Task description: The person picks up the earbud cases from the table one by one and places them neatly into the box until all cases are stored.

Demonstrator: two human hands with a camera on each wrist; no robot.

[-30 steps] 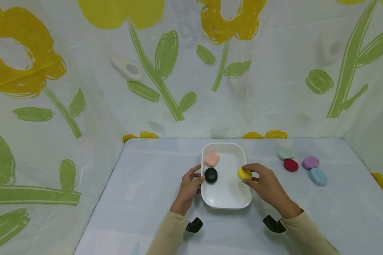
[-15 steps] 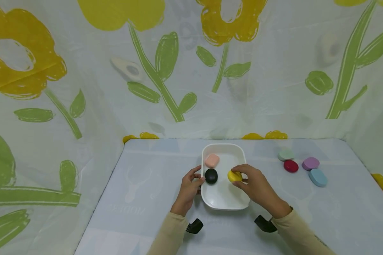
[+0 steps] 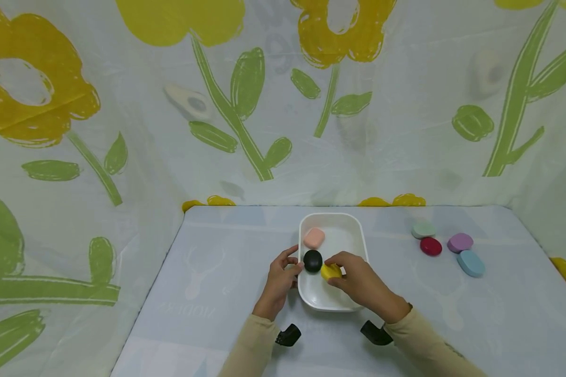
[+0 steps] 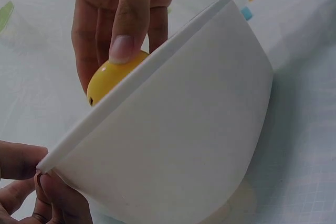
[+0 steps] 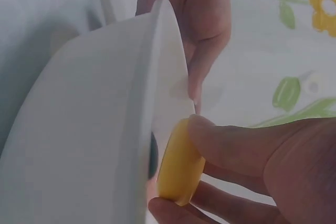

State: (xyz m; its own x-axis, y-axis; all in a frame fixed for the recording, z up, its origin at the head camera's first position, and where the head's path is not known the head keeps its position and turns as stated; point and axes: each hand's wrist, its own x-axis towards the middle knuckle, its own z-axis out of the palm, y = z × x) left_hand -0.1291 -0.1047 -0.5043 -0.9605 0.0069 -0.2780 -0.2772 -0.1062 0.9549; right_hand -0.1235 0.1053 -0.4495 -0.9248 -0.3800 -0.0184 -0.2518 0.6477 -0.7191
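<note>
A white rectangular tray (image 3: pixel 341 299) with rounded corners stands on the table. My left hand (image 3: pixel 278 275) pinches its left rim between thumb and fingers, which the left wrist view shows close up. My right hand (image 3: pixel 360 283) holds a smooth yellow rounded disc (image 3: pixel 330 272) by its edges, inside the tray's outline. The left wrist view shows a small dark slot in the side of the yellow disc (image 4: pixel 107 81). Just left of it in the tray lies a glossy black round piece (image 3: pixel 313 261), and behind that a pink rounded-square piece (image 3: pixel 314 238).
To the tray's right on the table (image 3: pixel 226 293) lie a pale green piece (image 3: pixel 423 230), a red oval (image 3: pixel 431 246), a purple round piece (image 3: pixel 460 242) and a light blue oval (image 3: pixel 471 263). A flower-patterned cloth (image 3: pixel 405 131) hangs behind.
My right hand has carried the yellow disc leftward from the tray's right rim to beside the black piece, also slightly nearer me. The left hand and tray have stayed put.
</note>
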